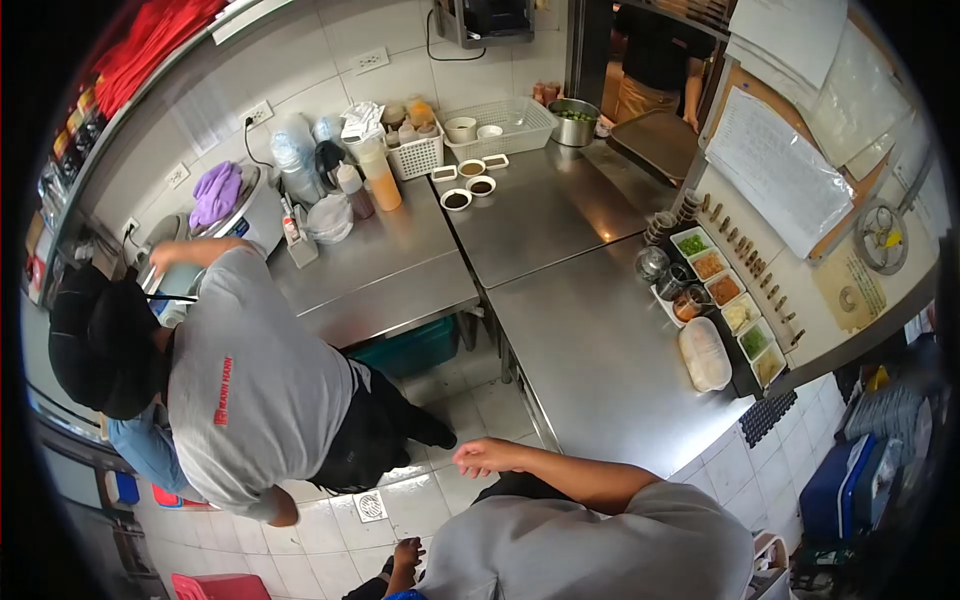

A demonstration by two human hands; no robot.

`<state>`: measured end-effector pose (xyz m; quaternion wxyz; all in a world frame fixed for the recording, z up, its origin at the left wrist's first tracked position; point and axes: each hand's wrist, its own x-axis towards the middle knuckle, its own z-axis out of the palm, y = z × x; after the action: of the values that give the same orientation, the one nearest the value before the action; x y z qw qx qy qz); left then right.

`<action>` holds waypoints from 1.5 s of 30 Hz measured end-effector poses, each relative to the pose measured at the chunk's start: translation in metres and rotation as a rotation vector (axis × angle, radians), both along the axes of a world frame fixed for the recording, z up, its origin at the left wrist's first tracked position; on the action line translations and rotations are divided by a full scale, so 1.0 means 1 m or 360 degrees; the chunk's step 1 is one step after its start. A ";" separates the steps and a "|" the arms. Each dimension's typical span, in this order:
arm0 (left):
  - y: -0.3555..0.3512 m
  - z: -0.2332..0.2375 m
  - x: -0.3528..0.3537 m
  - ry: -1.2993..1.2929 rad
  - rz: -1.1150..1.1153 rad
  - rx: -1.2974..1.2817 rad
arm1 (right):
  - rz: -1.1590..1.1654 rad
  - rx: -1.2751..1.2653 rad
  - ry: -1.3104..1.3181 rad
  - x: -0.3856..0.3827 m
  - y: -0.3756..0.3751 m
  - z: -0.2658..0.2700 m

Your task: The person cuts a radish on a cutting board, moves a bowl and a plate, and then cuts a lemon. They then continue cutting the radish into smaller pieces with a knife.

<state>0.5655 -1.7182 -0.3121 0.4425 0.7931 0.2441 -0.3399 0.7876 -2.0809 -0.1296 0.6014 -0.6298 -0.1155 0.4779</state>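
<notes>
My right hand (482, 457) hangs in front of my grey shirt, beside the edge of the steel counter (590, 350). Its fingers are loosely bent and somewhat apart, with nothing visible in them. Low in the view, my left hand (408, 553) is small and in shadow above the tiled floor (420, 505); its fingers look apart and no object shows in it. Neither hand touches the counter. On the counter's right side are a wrapped white container (705, 355), glass jars (652, 264) and a row of small trays (723, 290) with chopped food.
At left a co-worker (260, 380) in a grey shirt and black cap leans over the far-left counter. Sauce cups (456, 200), bottles (380, 175), white baskets (415, 155) and a steel pot (574, 122) line the back. Another person (655, 60) stands beyond the opening, near a brown tray (655, 145).
</notes>
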 end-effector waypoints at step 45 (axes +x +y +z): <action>0.009 -0.085 -0.212 -0.0162 0.0621 0.0756 | 0.1373 -0.1286 -0.0417 0.090 0.171 -0.247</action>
<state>0.3534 -1.7094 -0.3966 0.3133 0.8285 0.4420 -0.1419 0.8779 -1.9101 -0.3766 0.0474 -0.7583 -0.2430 0.6031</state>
